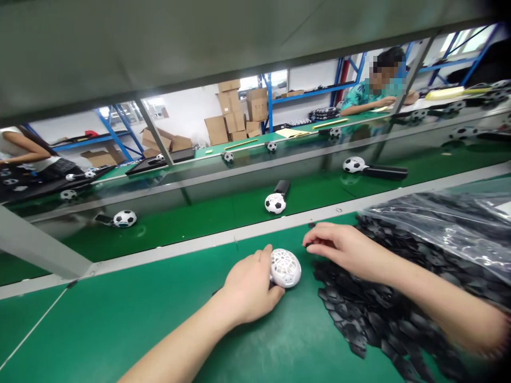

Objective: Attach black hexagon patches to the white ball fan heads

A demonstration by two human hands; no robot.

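My left hand (249, 287) grips a white round shell with an open lattice face (286, 267), resting it on the green table (120, 324). My right hand (339, 246) lies just to its right, fingers pinched on a small black piece (308, 245) at the edge of a heap of black flat pieces (359, 308). The heap spills from a clear plastic bag (447, 223) on the right.
A green conveyor belt (199, 226) runs beyond the table, carrying football-patterned fans with black handles (275, 202), (124, 218), (353, 165). Across the line a person in a teal shirt (367, 93) sits working; another person's arm (19, 151) shows far left. Cardboard boxes (235, 114) stack behind.
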